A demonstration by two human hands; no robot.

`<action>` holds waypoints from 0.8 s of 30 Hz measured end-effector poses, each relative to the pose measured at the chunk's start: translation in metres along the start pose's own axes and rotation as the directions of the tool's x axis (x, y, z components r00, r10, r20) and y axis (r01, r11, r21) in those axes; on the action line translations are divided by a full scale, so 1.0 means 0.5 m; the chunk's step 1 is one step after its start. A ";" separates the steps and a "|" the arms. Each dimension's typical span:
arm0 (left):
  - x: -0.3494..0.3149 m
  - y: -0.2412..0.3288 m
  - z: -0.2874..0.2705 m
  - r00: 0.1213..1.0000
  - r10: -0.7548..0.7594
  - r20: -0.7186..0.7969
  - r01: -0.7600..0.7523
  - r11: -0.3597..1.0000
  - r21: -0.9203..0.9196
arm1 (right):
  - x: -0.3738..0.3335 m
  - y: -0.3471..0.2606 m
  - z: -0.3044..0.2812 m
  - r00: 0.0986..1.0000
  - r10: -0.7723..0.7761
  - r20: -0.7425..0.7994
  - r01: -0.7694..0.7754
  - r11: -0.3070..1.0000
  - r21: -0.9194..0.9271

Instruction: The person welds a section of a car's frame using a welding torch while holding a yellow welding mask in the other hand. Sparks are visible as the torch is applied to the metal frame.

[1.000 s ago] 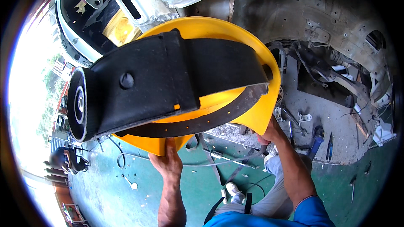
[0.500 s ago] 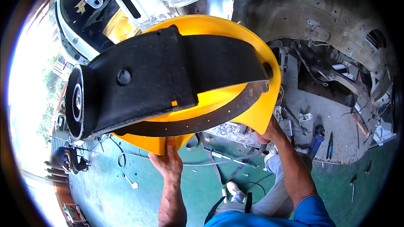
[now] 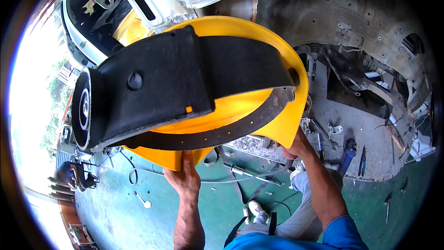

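Observation:
A yellow welding mask [image 3: 280, 125] with a black headband [image 3: 152, 83] stands in front of me, its inside towards me. My left hand [image 3: 183, 176] grips the mask's lower edge, a finger lying along the inner side. To the right of the mask, my right hand [image 3: 294, 149] is closed round a dark handle, apparently of a welding torch [image 3: 287, 163], with a grey cable [image 3: 231, 180] trailing left from it. Its front end and part of that hand are hidden behind the mask. Beyond stands a bare vehicle body [image 3: 305, 18].
A grey platform [image 3: 379, 157] on the right carries a blue-handled power tool [image 3: 349, 153], pliers [image 3: 363, 159] and several metal parts. Cables and straps lie on the green floor [image 3: 152, 222]. A person [image 3: 67, 173] is far left.
The bright bluish glow on the body panel above the mask is gone, and the panel looks brown. The headband has shifted slightly against the view. Both hands keep their places.

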State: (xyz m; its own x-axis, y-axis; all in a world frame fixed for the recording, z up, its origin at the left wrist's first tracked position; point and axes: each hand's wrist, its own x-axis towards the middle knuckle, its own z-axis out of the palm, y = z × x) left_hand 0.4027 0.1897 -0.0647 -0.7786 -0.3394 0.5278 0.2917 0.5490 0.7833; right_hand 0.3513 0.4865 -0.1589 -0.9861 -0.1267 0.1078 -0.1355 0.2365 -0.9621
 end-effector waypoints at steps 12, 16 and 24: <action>-0.004 -0.006 -0.003 1.000 0.008 -0.001 -0.008 1.000 0.002 | -0.001 -0.019 0.003 0.998 -0.065 0.007 0.065 0.996 -0.054; -0.002 -0.001 0.000 1.000 0.005 -0.012 -0.005 1.000 -0.002 | -0.001 -0.019 0.003 0.994 -0.111 0.013 0.111 0.991 -0.071; -0.004 -0.006 -0.004 1.000 -0.012 -0.014 0.012 1.000 0.014 | -0.004 -0.006 0.002 1.000 -0.021 0.019 0.022 0.999 -0.047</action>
State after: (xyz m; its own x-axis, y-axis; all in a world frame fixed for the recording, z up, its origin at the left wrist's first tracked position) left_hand 0.4046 0.1870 -0.0675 -0.7741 -0.3565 0.5231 0.2743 0.5558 0.7848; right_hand 0.3538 0.4850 -0.1565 -0.9810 -0.1494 0.1233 -0.1614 0.2784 -0.9468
